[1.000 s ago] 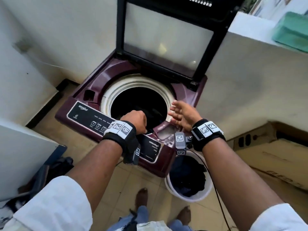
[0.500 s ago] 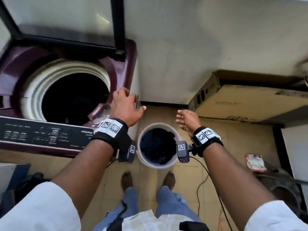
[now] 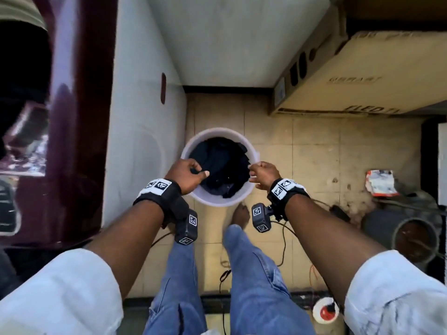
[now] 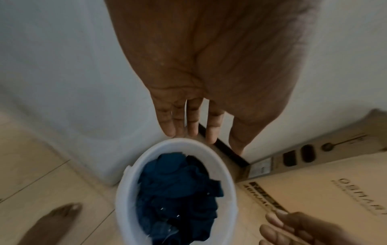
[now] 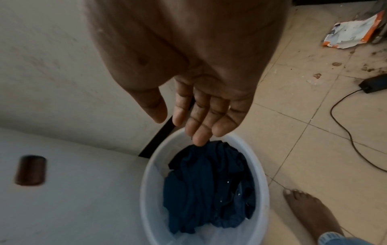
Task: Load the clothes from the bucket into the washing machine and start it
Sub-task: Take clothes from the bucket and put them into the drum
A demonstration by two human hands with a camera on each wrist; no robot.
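A white bucket [image 3: 217, 201] stands on the tiled floor beside the washing machine's white side [image 3: 140, 117]. Dark blue clothes [image 3: 222, 165] fill it. My left hand [image 3: 187, 174] hovers over the bucket's left rim and my right hand [image 3: 262, 174] over its right rim. The left wrist view shows the left fingers [image 4: 192, 122] straight and empty above the bucket [image 4: 123, 199] and clothes [image 4: 178, 190]. The right fingers [image 5: 199, 119] are also straight, just over the clothes [image 5: 209, 182]; I cannot tell whether they touch. The machine's maroon top [image 3: 79, 117] and dark drum opening [image 3: 21, 81] lie at the far left.
A large cardboard box [image 3: 362, 68] sits against the wall at the right. Black cables [image 3: 283, 238] trail over the floor near my bare foot [image 3: 240, 213]. A torn packet [image 3: 379, 182] and a dark round pipe [image 3: 411, 235] lie further right.
Both hands left the washing machine's opening and came down to the right over the bucket. The view swung from the machine to the floor.
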